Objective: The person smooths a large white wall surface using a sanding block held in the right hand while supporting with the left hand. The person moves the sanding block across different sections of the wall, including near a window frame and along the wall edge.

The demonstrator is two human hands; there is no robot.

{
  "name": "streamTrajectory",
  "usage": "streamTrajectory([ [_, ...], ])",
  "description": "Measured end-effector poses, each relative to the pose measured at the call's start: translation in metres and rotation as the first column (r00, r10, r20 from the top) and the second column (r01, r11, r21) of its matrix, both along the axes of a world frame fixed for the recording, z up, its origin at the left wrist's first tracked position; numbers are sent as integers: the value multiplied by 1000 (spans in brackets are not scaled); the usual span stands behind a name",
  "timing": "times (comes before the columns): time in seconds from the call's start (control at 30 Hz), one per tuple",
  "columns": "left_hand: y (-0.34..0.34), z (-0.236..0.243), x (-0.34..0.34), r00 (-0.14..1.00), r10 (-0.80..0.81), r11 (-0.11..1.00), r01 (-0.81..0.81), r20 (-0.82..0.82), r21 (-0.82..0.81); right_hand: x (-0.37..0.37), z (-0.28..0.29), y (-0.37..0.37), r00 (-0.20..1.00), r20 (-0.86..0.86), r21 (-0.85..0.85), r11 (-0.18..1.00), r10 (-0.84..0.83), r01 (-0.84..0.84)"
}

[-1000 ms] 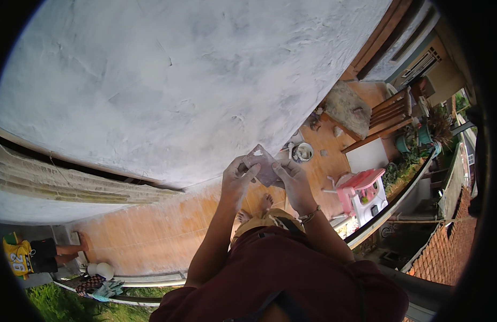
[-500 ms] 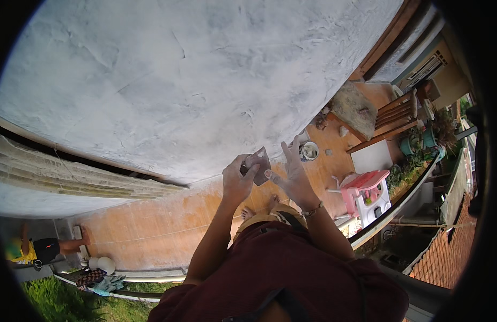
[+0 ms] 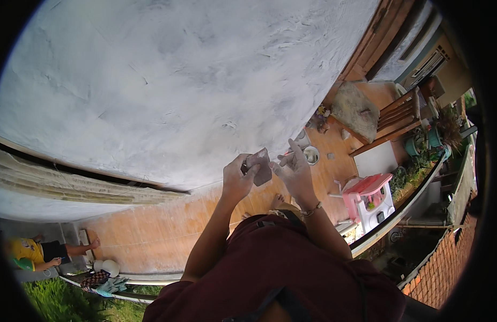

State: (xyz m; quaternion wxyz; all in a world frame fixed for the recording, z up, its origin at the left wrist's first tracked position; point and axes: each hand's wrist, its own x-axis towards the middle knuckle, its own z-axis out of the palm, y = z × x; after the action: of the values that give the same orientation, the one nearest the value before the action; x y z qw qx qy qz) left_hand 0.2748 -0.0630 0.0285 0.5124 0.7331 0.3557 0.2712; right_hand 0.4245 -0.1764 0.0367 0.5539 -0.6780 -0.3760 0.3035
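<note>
My left hand grips a square, brownish-grey piece of what looks like sandpaper with a pale mark on it, held in front of a white, roughly plastered wall. My right hand is just to its right, fingers apart and partly bent, thumb near the piece's edge, holding nothing that I can make out. Both hands look dusty. My bare feet show below on the orange tiled floor.
A bucket stands behind my right hand. Rightward are a stained board, wooden chair, pink-and-white child seat and potted plants. A person in yellow sits at the far left, beside a railing with cloths.
My right hand has let go of the piece and opened its fingers, then bent some of them. The piece stays in my left hand. The person at the left has moved an arm.
</note>
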Motion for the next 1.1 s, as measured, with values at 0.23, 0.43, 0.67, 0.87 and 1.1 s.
streamTrajectory([
  [0.23, -3, 8, 33, 999, -21, 999, 22, -47, 30, 32, 3, -1, 992, 121, 255, 967, -36, 4],
  [0.43, -8, 5, 46, 995, -99, 994, 97, -27, -57, 53, -4, -17, 967, -144, 36, 978, 211, -208],
  [0.67, -24, 44, 74, 920, -236, 869, 344, -314, 355, 68, -11, -33, 926, -290, 18, 968, 243, -249],
  [0.87, 28, 175, 99, 994, 44, 368, 73, -95, 927, 105, -16, -51, 830, -513, 48, 973, 219, -227],
  [1.1, 123, 342, 128, 841, 367, -298, -298, 397, 907, 127, -22, -59, 653, -733, 167, 981, 190, -98],
])
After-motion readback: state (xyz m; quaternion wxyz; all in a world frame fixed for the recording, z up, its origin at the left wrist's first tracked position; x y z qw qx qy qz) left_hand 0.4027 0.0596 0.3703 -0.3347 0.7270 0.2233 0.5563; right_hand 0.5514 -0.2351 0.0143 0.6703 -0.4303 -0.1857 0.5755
